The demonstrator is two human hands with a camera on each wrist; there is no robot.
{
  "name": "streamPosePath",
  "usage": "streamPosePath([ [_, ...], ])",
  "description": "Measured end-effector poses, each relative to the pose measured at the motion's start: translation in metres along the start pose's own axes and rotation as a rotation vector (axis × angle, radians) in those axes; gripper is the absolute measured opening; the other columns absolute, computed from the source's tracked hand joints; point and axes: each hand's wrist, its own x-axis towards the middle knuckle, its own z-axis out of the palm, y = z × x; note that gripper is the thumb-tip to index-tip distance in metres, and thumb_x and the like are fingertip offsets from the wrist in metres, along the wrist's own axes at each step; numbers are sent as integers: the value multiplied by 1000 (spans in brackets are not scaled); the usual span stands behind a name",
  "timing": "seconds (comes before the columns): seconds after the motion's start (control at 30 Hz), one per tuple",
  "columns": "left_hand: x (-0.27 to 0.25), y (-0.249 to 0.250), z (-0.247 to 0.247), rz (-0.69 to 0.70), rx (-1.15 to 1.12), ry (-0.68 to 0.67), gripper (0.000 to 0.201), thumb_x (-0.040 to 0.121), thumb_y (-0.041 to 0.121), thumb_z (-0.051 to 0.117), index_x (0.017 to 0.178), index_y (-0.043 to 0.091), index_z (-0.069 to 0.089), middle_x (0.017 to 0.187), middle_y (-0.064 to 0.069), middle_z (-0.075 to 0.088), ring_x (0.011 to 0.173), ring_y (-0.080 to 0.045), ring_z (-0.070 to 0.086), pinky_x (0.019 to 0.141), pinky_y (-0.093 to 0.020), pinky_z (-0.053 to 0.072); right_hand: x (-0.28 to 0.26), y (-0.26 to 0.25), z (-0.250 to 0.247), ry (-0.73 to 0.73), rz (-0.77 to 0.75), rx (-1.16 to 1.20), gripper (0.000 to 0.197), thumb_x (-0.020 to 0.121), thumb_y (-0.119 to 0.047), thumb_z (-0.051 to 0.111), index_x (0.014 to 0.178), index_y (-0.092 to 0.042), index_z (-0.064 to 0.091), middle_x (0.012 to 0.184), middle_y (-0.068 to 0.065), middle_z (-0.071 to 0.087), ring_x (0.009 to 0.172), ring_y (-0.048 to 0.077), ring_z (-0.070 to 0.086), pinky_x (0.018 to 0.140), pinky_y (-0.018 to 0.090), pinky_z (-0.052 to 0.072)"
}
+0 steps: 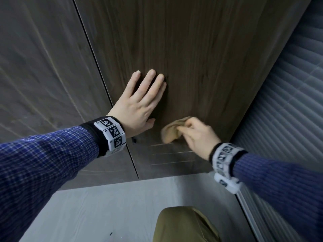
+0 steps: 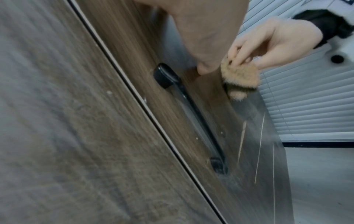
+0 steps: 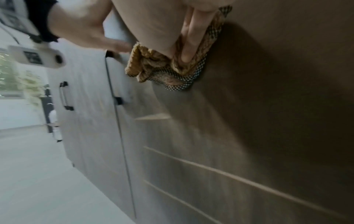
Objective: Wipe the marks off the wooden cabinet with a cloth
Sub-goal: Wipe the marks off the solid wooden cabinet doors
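A dark wooden cabinet door (image 1: pixel 192 58) fills the head view. My left hand (image 1: pixel 139 102) lies flat on it with straight fingers, just above the black handle (image 2: pixel 187 109). My right hand (image 1: pixel 195 135) grips a bunched tan cloth (image 1: pixel 171 131) and holds it against the door low on the right; the cloth (image 3: pixel 168 65) and the cloth (image 2: pixel 239 78) show in both wrist views. Three thin pale lines, the marks (image 1: pixel 171 153), run across the door just below the cloth; the marks (image 3: pixel 229 174) and the marks (image 2: pixel 258 151) are also plain from the wrists.
A second cabinet door (image 1: pixel 43 75) stands to the left across a narrow gap. Grey window blinds (image 1: pixel 288 102) close off the right side. Pale floor (image 1: pixel 104 206) lies below, with my olive trouser knee (image 1: pixel 185 226) near the door. Another handle (image 3: pixel 65 95) shows farther along.
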Motion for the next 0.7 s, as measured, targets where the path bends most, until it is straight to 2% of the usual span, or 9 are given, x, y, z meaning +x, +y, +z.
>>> streamPosePath([
  [0.07,-1,-2,-1,11,8,-3,107,81,58,58,158,-1,10,165,-21,7,151,-41,5,122,-60,-2,1,-21,27,-288,17,-51,29,93,-11,48,115,-19,66,104,9,53,78,31,57,63,36,48],
  [0.13,-2,-4,0,21,14,-1,107,82,58,57,158,0,9,165,-20,7,152,-40,6,123,-59,-1,-14,-17,37,-418,-81,-118,30,89,-9,45,107,-17,67,101,10,51,74,31,57,59,35,49],
  [0.23,-4,-8,-1,26,17,-1,106,84,59,54,159,1,5,165,-19,6,152,-39,6,124,-57,0,-36,25,18,-471,-66,-207,27,92,-23,40,95,-19,66,97,9,57,74,33,63,57,36,52],
  [0.3,-4,-8,0,23,16,-8,107,85,59,54,159,1,3,166,-19,5,153,-39,6,124,-57,-1,-43,53,-10,-446,-59,-286,22,93,-17,48,103,-18,68,101,9,58,77,31,61,60,35,52],
  [0.33,-3,-7,-1,21,13,-10,107,84,59,54,159,1,4,166,-19,5,153,-39,6,124,-57,-1,-41,61,-25,-403,-98,-295,21,89,-10,54,102,-15,69,98,11,56,69,30,58,52,34,50],
  [0.4,-1,-3,-2,18,8,-14,108,83,59,55,159,1,5,166,-19,4,153,-39,5,123,-57,-1,-28,63,-44,-335,-157,-258,23,82,-4,60,102,-11,69,93,12,53,63,28,53,45,35,48],
  [0.5,0,-2,-3,16,6,-11,108,82,58,55,159,1,5,165,-20,3,152,-40,3,123,-58,-3,-2,33,-34,-223,-190,-217,23,90,-14,53,108,-15,68,97,8,53,71,27,55,52,37,50],
  [0.6,-2,-6,-4,28,16,-17,108,83,58,54,159,1,4,166,-19,4,153,-40,5,123,-57,-2,-7,25,-12,-315,-253,-266,25,80,-8,61,104,-16,69,97,7,53,69,25,57,46,33,49],
  [0.7,-4,-10,-5,48,25,-22,107,84,58,54,159,1,3,166,-19,5,153,-39,5,124,-56,0,-36,69,-28,-478,-302,-347,27,79,-17,46,88,-16,71,95,10,57,61,29,62,42,30,47],
])
